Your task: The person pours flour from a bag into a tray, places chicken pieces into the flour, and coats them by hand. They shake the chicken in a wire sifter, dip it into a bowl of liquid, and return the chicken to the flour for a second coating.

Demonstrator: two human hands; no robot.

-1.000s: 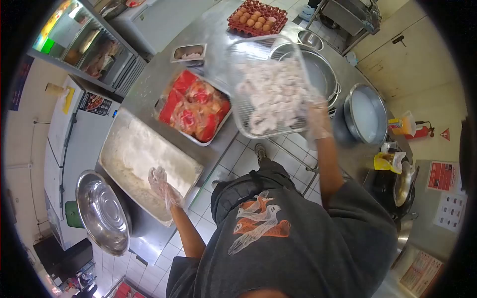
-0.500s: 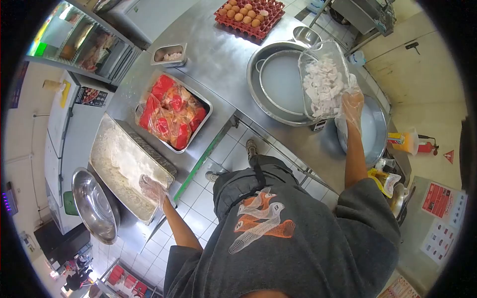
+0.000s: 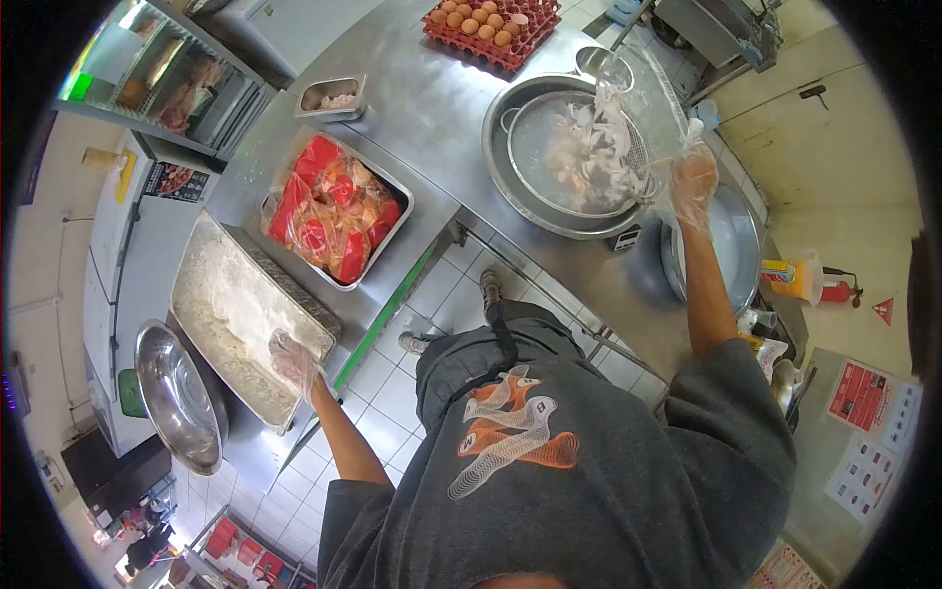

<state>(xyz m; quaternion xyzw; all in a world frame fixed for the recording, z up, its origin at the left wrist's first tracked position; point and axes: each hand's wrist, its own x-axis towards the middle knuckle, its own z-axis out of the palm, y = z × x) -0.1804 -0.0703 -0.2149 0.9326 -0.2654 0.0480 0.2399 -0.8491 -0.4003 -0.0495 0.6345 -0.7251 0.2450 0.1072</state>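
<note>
My right hand (image 3: 695,177), in a clear plastic glove, is closed on the handle of a wire mesh basket (image 3: 655,106). The basket is tilted over a round strainer (image 3: 530,147) that sits in a large metal basin (image 3: 497,187) of cloudy liquid. White-coated pieces (image 3: 594,147), perhaps meat, are dropping from the basket into the strainer, blurred by motion. Low over the near end of a long metal pan (image 3: 206,265) of white flour (image 3: 245,304), my gloved left hand (image 3: 291,358) has its fingers loosely stretched, with nothing visible in them.
A tray (image 3: 400,218) of bagged red-orange pieces (image 3: 334,211) lies between pan and basin. Behind it are a small metal container (image 3: 332,98) and an egg tray (image 3: 520,49). A second basin (image 3: 726,255) stands at right, an empty metal bowl (image 3: 182,398) at left.
My right hand has tipped the basket, and the coated pieces have gone from it toward the strainer. My left hand stays over the flour pan.
</note>
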